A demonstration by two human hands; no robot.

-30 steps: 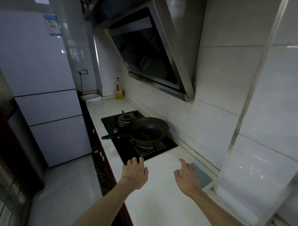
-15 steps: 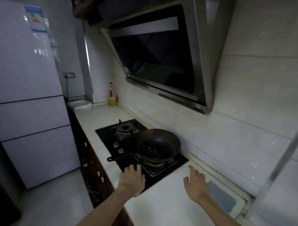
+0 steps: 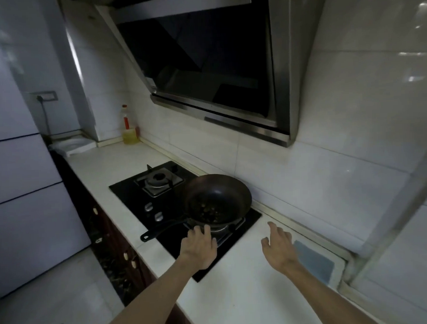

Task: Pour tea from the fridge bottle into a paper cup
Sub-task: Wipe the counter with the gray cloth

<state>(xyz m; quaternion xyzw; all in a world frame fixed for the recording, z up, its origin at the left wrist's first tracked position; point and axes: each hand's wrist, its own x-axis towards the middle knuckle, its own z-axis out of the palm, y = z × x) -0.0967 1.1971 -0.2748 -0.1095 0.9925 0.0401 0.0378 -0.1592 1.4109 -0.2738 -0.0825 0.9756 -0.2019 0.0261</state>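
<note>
Tea bottle and paper cup out of shot as two bare hands hover over a kitchen counter

Neither the tea bottle nor the paper cup shows; the bottle is presumably behind the closed doors of the fridge (image 3: 20, 193) along the left edge of the frame. A chilled bottle is likely heavy if full and slick with condensation, so best gripped round the middle of its body. A paper cup is light, soft and easily crushed or tipped, so best steadied low. The left hand (image 3: 198, 249), fingers relaxed and loosely spread, hangs at lower centre above the black hob (image 3: 160, 195), just short of the wok (image 3: 218, 200). The right hand (image 3: 278, 249), fingers apart, holds nothing above the white counter (image 3: 236, 294), near a blue pad (image 3: 312, 262) at lower right
</note>
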